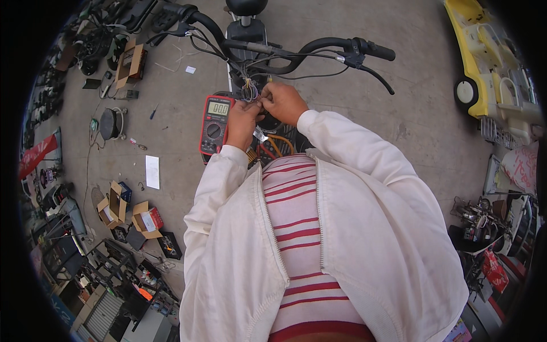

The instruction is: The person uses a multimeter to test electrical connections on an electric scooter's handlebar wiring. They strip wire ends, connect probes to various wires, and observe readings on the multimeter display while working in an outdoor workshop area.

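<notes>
Both my hands meet at a bundle of thin wires (249, 90) below the handlebar (273, 51) of an electric scooter. My left hand (244, 122) has its fingers closed at the lower end of the bundle. Pressed close beside it, my right hand (283, 102) pinches at the same spot; the exact wire in each hand is too small to make out. A red and black multimeter (215, 122) with a lit display rests just left of my left hand. Thicker orange cables (280, 145) show below my hands, close to my body.
A black scooter seat (247, 7) is beyond the handlebar. On the concrete floor to the left lie a screwdriver (154, 110), a white sheet (152, 172), a round stool (113, 123) and open cardboard boxes (131, 64). A yellow vehicle body (484, 62) stands at far right.
</notes>
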Demonstrator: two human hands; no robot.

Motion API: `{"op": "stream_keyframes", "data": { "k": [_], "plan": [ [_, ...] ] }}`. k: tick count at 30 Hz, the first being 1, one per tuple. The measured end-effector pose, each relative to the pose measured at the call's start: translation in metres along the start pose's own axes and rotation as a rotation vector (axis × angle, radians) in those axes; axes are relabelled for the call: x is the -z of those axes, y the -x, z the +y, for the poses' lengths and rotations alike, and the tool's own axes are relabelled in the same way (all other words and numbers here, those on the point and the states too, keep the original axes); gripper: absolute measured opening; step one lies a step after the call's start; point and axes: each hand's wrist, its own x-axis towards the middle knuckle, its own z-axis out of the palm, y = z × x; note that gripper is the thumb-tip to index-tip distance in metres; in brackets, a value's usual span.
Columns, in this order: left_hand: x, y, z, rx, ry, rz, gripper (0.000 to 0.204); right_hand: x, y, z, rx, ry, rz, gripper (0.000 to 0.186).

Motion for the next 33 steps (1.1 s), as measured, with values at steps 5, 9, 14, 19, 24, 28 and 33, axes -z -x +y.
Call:
{"op": "stream_keyframes", "data": {
  "k": [5,9,14,19,24,28,33],
  "plan": [
    [0.0,0.001,0.002,-0.003,-0.002,-0.008,0.019,-0.003,-0.001,0.0,0.076,0.161,0.045,0.013],
    [-0.004,0.003,0.004,-0.017,-0.058,0.059,0.021,0.001,-0.001,-0.003,0.13,0.226,0.001,0.013],
    [-0.002,-0.001,0.001,-0.064,-0.124,0.008,0.019,0.01,0.001,0.01,0.351,0.351,-0.042,0.015],
    [-0.005,0.0,0.003,-0.042,-0.076,0.018,0.017,0.011,0.005,0.01,0.272,0.176,0.036,0.012],
    [-0.006,0.002,0.003,-0.029,-0.035,0.03,0.016,0.002,0.006,0.011,-0.017,0.1,0.003,0.028],
    [-0.002,0.0,0.002,-0.022,-0.025,0.02,0.015,-0.006,0.003,0.01,0.045,0.112,-0.061,0.035],
    [-0.003,0.003,0.007,-0.001,0.01,-0.022,0.015,-0.017,0.0,0.023,0.076,-0.104,-0.003,0.026]
  ]
}}
